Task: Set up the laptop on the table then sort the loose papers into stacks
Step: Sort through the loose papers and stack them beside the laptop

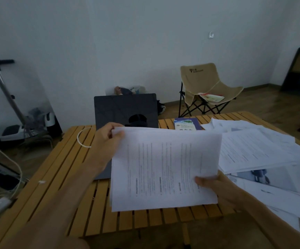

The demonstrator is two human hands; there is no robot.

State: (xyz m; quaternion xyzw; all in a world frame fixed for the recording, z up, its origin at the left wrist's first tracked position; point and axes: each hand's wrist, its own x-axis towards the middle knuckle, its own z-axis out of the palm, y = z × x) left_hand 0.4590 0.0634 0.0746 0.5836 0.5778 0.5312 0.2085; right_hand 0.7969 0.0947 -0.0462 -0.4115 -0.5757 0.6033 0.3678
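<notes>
Head view: a slatted yellow wooden desk (59, 169) fills the lower frame, w/ a beige folding camp chair (208, 87) on the floor beyond it by the white wall. Spread of loose white printed papers (264, 150) covers the desk's right side, overlapping in a rough heap. Held above the desk centre, a sheaf of white printed sheets (163, 166), tilted toward the camera. Behind it stands an open dark grey laptop (125, 108), screen off, its base mostly hidden by the sheaf & left forearm. Left hand (107, 135) pinches the sheaf's top left corner, thumb on the front; right hand (222, 191) grips the lower right edge, thumb on the page. Small blue-and-white booklet (187, 124) lies just right of the laptop, touching the paper heap. Thin white cable loop (82, 137) rests on the desk left of the laptop.
</notes>
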